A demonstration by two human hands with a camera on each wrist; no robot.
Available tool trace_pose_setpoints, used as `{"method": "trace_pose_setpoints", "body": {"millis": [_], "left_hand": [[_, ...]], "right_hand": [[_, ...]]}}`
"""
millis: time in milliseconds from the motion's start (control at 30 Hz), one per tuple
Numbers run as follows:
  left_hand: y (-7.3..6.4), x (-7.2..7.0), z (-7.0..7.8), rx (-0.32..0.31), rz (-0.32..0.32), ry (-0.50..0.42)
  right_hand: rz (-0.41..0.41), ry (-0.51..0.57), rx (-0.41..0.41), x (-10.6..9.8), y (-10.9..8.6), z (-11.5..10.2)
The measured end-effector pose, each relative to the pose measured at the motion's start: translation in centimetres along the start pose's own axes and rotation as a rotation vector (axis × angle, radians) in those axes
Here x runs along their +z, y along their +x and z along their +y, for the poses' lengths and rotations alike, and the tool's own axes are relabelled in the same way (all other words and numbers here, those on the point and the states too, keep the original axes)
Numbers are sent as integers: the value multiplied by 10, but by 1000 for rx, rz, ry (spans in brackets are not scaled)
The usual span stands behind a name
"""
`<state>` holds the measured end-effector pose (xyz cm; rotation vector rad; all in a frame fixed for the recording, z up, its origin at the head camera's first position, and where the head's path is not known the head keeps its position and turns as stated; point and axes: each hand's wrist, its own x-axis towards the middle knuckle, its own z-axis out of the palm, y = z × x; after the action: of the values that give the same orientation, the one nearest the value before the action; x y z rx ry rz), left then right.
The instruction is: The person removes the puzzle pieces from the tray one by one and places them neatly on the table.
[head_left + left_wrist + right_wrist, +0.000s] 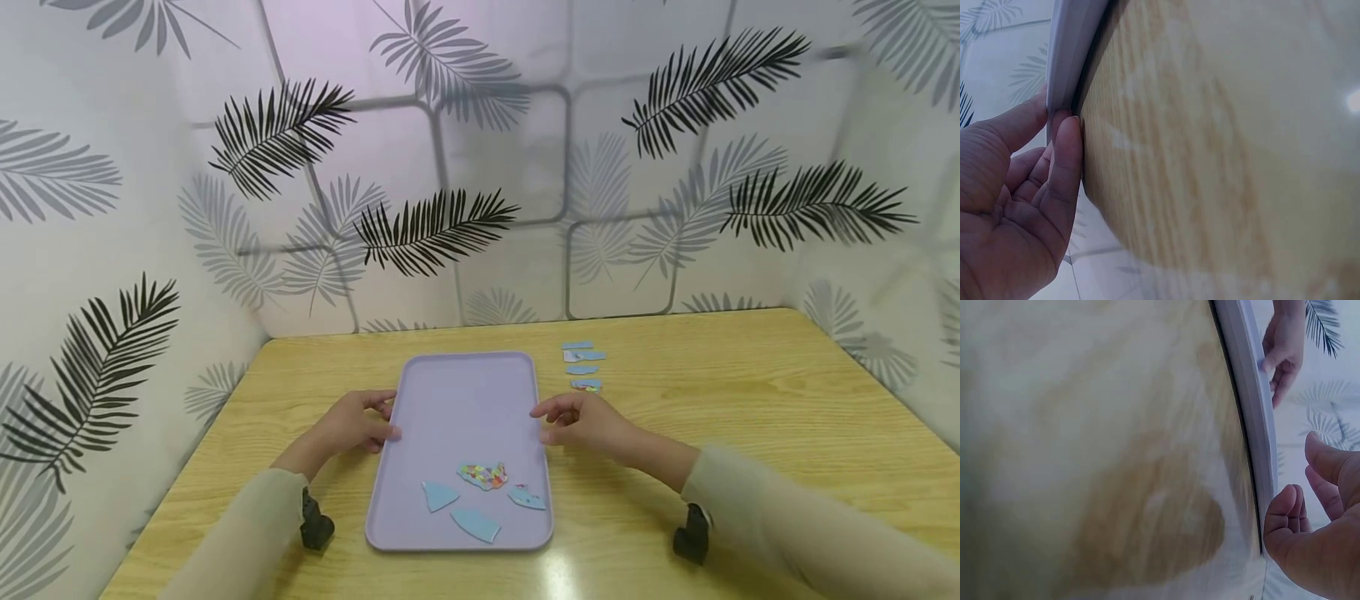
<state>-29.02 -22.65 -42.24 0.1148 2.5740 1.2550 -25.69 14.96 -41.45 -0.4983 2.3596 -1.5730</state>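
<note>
A lilac rectangular tray [465, 408] lies on the wooden table between both hands. My left hand [356, 423] grips its left edge, thumb over the rim and fingers against the side, as the left wrist view shows the hand [1016, 206] pinching the rim [1071, 56]. At the right edge is my right hand [588, 425]; in the right wrist view its thumb [1325, 459] stands apart from the rim and the fingertips [1284, 506] are right at the side. Flat, irregular light-blue pieces lie in the tray's near half: a multicoloured one [483, 476], a triangular one [438, 497] and others.
Beyond my right hand, several narrow light-blue pieces [585, 356] lie in a column on the wooden table [712, 383], right of the tray's far corner. Behind the table stands a wall covering [510, 275] printed with leaves. Black wrist devices [316, 521] sit at both sleeves.
</note>
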Motion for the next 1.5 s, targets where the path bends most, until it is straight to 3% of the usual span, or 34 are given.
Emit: {"method": "trace_pose_setpoints", "body": {"millis": [600,1067,1500], "left_hand": [[0,-1,1,0,-8,-5],[-1,0,1,-7,2,2],[-1,0,1,-22,-3,-2]], "right_hand": [[-146,-41,21,31,-33,-15],[-156,-247,-107,40,-35,-4],[-158,-310,-124,43,-34,-5]]}}
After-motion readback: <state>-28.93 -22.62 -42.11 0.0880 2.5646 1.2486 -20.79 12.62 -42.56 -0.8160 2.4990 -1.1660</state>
